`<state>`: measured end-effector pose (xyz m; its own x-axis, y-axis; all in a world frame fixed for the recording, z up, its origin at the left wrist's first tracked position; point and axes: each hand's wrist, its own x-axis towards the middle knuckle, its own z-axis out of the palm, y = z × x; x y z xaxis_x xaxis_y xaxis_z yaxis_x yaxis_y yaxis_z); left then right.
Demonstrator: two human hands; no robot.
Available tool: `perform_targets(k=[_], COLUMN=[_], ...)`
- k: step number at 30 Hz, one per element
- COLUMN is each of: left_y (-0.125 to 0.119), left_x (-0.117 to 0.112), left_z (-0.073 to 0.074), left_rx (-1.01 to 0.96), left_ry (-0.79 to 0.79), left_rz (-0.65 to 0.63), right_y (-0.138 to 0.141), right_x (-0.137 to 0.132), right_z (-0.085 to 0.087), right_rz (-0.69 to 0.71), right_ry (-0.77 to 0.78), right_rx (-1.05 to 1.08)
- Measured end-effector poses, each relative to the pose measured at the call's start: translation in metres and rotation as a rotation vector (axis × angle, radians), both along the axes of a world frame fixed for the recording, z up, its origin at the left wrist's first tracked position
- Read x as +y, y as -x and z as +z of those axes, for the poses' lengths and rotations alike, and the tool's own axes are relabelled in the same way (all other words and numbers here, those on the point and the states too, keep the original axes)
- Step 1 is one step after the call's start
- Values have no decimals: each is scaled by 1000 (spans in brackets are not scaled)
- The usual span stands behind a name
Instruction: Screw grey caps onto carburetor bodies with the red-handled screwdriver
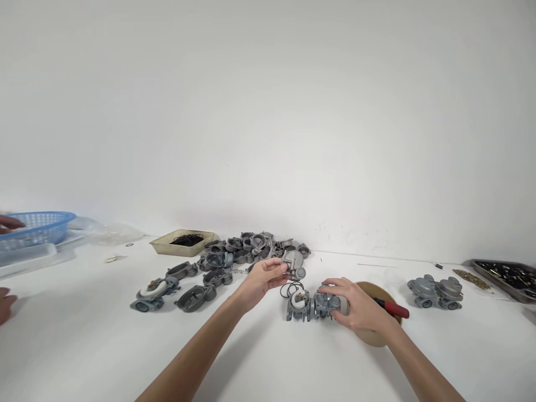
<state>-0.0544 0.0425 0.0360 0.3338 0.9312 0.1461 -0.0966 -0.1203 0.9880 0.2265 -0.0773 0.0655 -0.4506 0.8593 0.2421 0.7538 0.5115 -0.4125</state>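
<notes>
My left hand pinches a grey metal float bowl by its edge, just above the table. Around a grey carburetor standing on the table, the fingers of my right hand are closed. Immediately left of it sits an open carburetor with its white float showing on top. Thin black O-rings lie behind that one. Another carburetor with a white float rests farther left, beside several float bowls set in rows.
Float bowls are heaped near the wall, beside a tray of black rings. A red-handled tool lies over a round tan dish. Rightward are closed carburetors, brass pieces and a dark tray. Another person's hands appear near a blue basket.
</notes>
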Motion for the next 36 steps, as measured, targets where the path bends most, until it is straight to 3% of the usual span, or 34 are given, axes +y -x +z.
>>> perform_targets(k=[10, 14, 28, 36], left_y=[-2, -4, -4, 1], left_x=[-19, -25, -23, -17], left_z=[12, 17, 11, 9], left_rx=[-42, 7, 207, 378], left_ry=[193, 220, 231, 125], left_rz=[-215, -278, -270, -270], right_y=[2, 4, 3, 2], right_x=[-13, -16, -11, -10], right_z=[2, 1, -5, -8], right_rz=[-94, -105, -111, -115], right_ry=[109, 75, 60, 100], right_rx=[9, -6, -31, -16])
